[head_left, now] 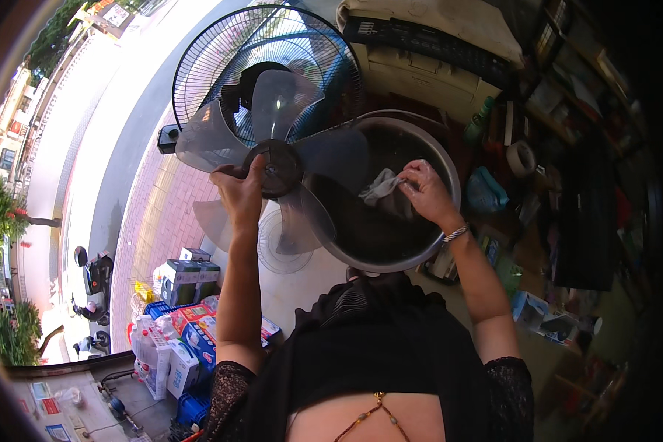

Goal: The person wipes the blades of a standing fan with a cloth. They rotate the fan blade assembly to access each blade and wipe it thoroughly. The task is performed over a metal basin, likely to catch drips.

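A grey translucent fan blade (pixel 278 110) with several wide vanes is held up by my left hand (pixel 239 190), whose thumb presses on the dark round hub and whose fingers go behind it. My right hand (pixel 426 190) pinches a wet whitish cloth (pixel 381 187) over a large round metal basin (pixel 453 158). Dark water (pixel 379 243) lies in the basin, and the cloth hangs at or just above its surface. One vane reaches over the basin's left side. Behind the blade stands the fan's black wire grille (pixel 199 66) with its motor housing.
A beige printer (pixel 434 66) stands beyond the basin. Boxes and plastic-wrapped packs (pixel 187 324) are piled at the left. Cluttered shelves, a tape roll (pixel 521 158) and a green bottle (pixel 479 121) are on the right. A paved street with a parked scooter (pixel 94 283) lies outside.
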Motion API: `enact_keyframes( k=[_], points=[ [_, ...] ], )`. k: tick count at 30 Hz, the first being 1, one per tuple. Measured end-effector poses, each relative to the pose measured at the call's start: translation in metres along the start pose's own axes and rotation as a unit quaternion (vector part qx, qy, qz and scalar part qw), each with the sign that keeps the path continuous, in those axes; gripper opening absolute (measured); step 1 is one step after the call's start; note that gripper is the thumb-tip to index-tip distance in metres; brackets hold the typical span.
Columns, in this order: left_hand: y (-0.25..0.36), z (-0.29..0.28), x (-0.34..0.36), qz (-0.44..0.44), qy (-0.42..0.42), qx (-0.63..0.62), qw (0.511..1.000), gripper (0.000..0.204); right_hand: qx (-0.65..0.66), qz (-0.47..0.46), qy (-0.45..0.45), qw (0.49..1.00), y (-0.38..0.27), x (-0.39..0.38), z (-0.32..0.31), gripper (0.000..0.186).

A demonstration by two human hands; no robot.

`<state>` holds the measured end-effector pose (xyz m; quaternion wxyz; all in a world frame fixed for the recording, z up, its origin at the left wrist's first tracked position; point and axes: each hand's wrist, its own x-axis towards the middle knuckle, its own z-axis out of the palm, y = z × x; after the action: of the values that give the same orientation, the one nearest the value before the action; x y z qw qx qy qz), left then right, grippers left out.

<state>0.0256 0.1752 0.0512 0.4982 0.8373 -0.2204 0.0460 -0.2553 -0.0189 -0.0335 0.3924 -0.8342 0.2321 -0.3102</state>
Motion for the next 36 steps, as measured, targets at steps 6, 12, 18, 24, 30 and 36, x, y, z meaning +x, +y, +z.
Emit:
enact_keyframes(
  k=[6, 12, 18, 24, 30, 36],
  points=[
    [0.006, 0.005, -0.003, 0.013, -0.010, -0.005, 1.000, 0.067, 0.187, 0.121, 0.047, 0.974, -0.034, 0.009, -0.019, 0.014],
    [0.027, 0.013, -0.017, 0.026, -0.037, 0.118, 0.992, 0.069, 0.406, 0.134, 0.075, 0.901, -0.075, 0.036, -0.009, 0.011],
    [0.044, 0.022, -0.030, 0.043, -0.025, 0.149, 0.988, 0.068, 0.122, -0.009, 0.073, 0.990, -0.098, 0.050, 0.044, 0.018],
    [0.054, 0.012, -0.040, 0.119, -0.038, 0.184, 0.975, 0.067, -0.182, -0.231, 0.074, 0.953, -0.083, 0.063, 0.057, 0.028],
    [0.058, 0.008, -0.042, 0.144, -0.053, 0.182, 0.971, 0.068, -0.136, -0.259, -0.071, 0.954, -0.065, 0.083, 0.048, 0.034],
    [0.062, 0.006, -0.033, 0.136, -0.080, 0.171, 0.972, 0.068, -0.156, -0.222, -0.148, 0.951, -0.067, 0.077, 0.053, 0.029]
  ],
)
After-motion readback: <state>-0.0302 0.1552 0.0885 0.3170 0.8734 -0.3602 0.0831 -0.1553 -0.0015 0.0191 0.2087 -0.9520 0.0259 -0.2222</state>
